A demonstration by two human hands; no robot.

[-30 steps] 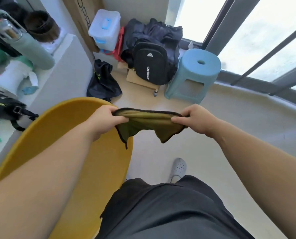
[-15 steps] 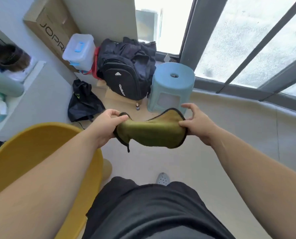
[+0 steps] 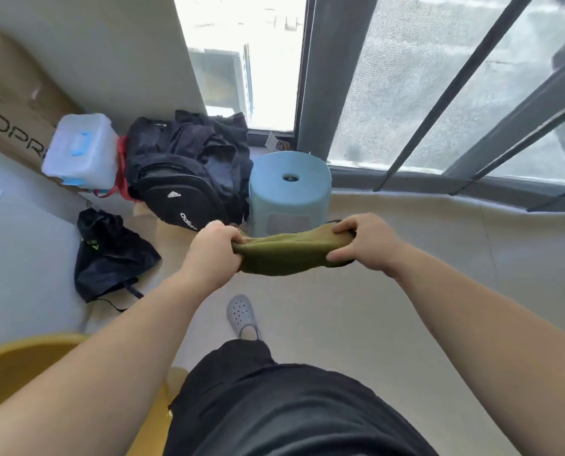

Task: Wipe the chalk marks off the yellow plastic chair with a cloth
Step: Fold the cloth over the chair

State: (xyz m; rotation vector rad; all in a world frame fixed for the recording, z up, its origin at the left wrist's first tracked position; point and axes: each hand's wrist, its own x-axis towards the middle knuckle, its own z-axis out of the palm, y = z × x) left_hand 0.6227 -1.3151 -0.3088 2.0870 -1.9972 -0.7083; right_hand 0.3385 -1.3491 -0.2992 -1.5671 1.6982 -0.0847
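Observation:
An olive-green cloth [image 3: 282,256] is stretched in the air between both my hands, in front of me above the floor. My left hand [image 3: 213,250] grips its left end with curled fingers. My right hand [image 3: 361,243] grips the right end the same way. The yellow plastic chair [image 3: 14,366] shows only as a curved rim at the bottom left, mostly hidden under my left forearm. No chalk marks are visible on the part that shows.
A blue plastic stool [image 3: 289,192] stands just beyond the cloth by the window. A black backpack [image 3: 182,189], a clear storage box [image 3: 82,153], a cardboard box [image 3: 8,116] and a black bag [image 3: 110,255] sit at the left. My grey shoe [image 3: 241,315] is on the floor.
The view has tilted up and away from the chair, which has slid to the bottom left corner. Both hands have bunched the cloth ends tighter and hold it further from the chair.

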